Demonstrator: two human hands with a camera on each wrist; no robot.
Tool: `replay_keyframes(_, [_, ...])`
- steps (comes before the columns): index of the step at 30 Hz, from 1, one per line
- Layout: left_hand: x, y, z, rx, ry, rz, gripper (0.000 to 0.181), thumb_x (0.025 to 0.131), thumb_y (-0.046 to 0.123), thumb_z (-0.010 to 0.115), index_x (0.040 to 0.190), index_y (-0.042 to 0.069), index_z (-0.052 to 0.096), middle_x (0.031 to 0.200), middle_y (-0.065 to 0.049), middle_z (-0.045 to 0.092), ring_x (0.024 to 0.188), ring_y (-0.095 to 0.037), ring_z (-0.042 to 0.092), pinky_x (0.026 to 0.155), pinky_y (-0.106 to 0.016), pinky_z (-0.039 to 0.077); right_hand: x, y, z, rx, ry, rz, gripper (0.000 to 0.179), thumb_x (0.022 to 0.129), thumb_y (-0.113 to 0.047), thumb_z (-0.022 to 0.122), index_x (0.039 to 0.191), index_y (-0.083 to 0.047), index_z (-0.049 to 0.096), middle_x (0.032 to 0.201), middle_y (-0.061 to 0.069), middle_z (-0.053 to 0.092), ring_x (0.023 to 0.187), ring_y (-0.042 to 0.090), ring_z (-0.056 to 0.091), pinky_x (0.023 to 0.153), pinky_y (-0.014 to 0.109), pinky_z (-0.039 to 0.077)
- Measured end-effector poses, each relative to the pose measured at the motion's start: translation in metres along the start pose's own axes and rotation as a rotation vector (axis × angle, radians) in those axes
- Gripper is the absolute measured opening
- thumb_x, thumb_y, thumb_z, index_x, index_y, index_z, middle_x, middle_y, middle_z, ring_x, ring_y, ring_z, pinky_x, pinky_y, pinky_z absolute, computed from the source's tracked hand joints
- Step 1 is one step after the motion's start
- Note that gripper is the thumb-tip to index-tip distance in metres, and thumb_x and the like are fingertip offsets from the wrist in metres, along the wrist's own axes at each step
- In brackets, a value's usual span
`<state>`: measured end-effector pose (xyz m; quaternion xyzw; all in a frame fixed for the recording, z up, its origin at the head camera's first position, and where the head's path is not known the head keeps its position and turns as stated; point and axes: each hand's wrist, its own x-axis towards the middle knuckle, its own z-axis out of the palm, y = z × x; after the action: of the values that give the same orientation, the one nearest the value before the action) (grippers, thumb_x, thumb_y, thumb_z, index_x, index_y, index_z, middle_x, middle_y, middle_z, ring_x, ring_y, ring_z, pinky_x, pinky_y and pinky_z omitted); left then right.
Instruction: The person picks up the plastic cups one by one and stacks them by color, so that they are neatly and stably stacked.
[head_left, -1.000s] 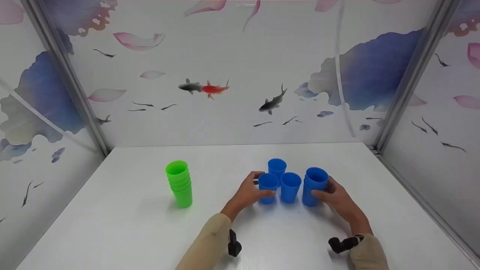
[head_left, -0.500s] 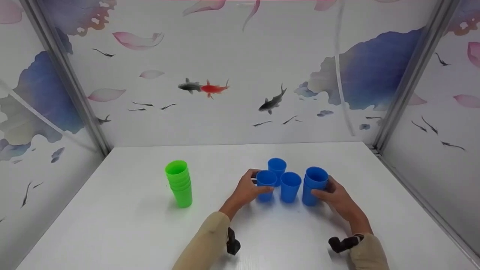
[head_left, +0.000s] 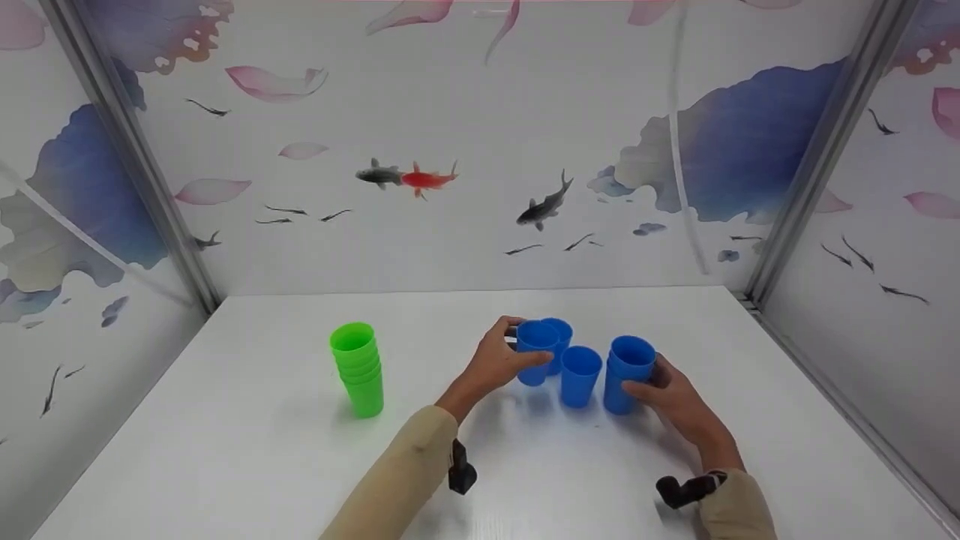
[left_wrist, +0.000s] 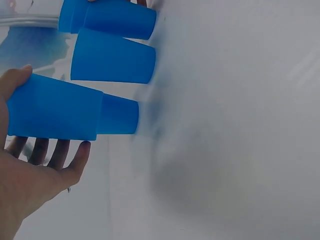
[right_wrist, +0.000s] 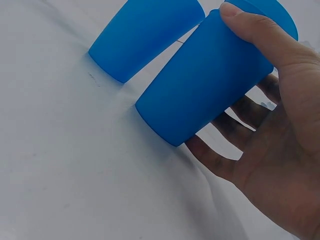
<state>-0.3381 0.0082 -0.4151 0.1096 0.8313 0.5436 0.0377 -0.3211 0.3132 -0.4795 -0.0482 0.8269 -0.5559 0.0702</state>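
My left hand (head_left: pixel 495 358) grips a blue cup (head_left: pixel 531 352) between thumb and fingers, raised off the table. Behind it stands another blue cup (head_left: pixel 559 339), partly hidden in the head view; its narrow base (left_wrist: pixel 120 116) shows past the held cup in the left wrist view. A third blue cup (head_left: pixel 580 379) stands alone in the middle, touched by neither hand. To the right, my right hand (head_left: pixel 673 391) holds a nested stack of two blue cups (head_left: pixel 624 381) upright on the table. In the right wrist view the thumb lies over the stack (right_wrist: pixel 195 80) near its rim.
A nested stack of several green cups (head_left: pixel 364 379) stands at the left of the white table (head_left: pixel 262 465). White panels (head_left: pixel 465 247) printed with fish and petals enclose the back and sides. Each wrist carries a small black camera (head_left: pixel 461 469).
My left hand has lifted its blue cup off the table and moved it away from me, to in front of the back cup. The right hand and its stack have stayed in place.
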Motion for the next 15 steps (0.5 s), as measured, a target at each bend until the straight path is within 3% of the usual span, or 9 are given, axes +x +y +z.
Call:
replay_keyframes(9, [0.002,0.033,-0.006,0.005,-0.015,0.065,0.073,0.084,0.042,0.079,0.143,0.014,0.046,0.144,-0.014,0.054,0.129,-0.031,0.056,0.103,-0.049,0.053,0.000,0.000,0.000,0.009,-0.007,0.007,0.102,0.093,-0.047,0.068,0.162,-0.012,0.002,0.168,0.020,0.013,0.154,0.046,0.014,0.121,0.065,0.019])
replay_keyframes(15, [0.004,0.050,-0.001,0.000,-0.002,0.074,0.075,0.084,0.043,0.079,0.144,0.014,0.046,0.145,-0.014,0.053,0.129,-0.030,0.055,0.102,-0.047,0.054,0.000,-0.001,0.000,0.008,-0.008,0.022,0.104,0.091,-0.049,0.069,0.162,-0.013,0.002,0.168,0.020,0.014,0.154,0.046,0.014,0.121,0.066,0.018])
